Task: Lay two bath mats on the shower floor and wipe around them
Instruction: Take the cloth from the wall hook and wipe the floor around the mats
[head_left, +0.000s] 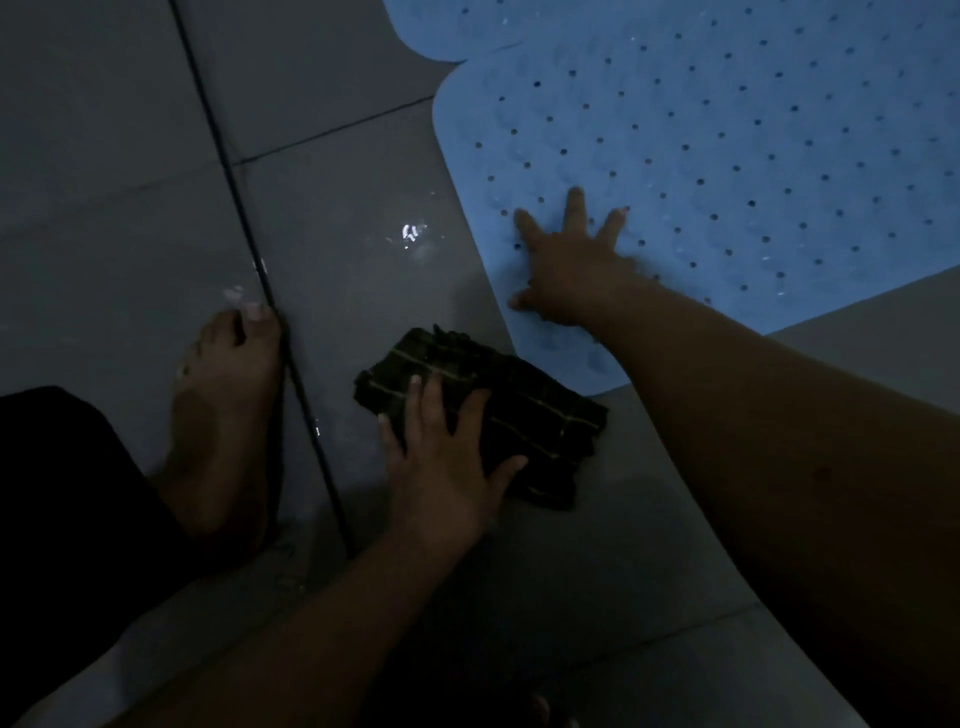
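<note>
A light blue bath mat (727, 156) with many small holes lies flat on the grey tiled floor at the upper right. A second blue mat (467, 26) lies beyond it at the top, their edges overlapping. My right hand (569, 265) presses flat on the near mat's corner, fingers spread. A dark folded cloth (524, 410) with thin pale stripes lies on the tiles just below that corner. My left hand (441, 452) rests on the cloth's left part with straight fingers.
My bare left foot (223, 405) stands on the tiles at the left, beside a dark grout line (291, 358). A wet glint (410, 234) shows on the grey floor (337, 234) left of the mat. The light is dim.
</note>
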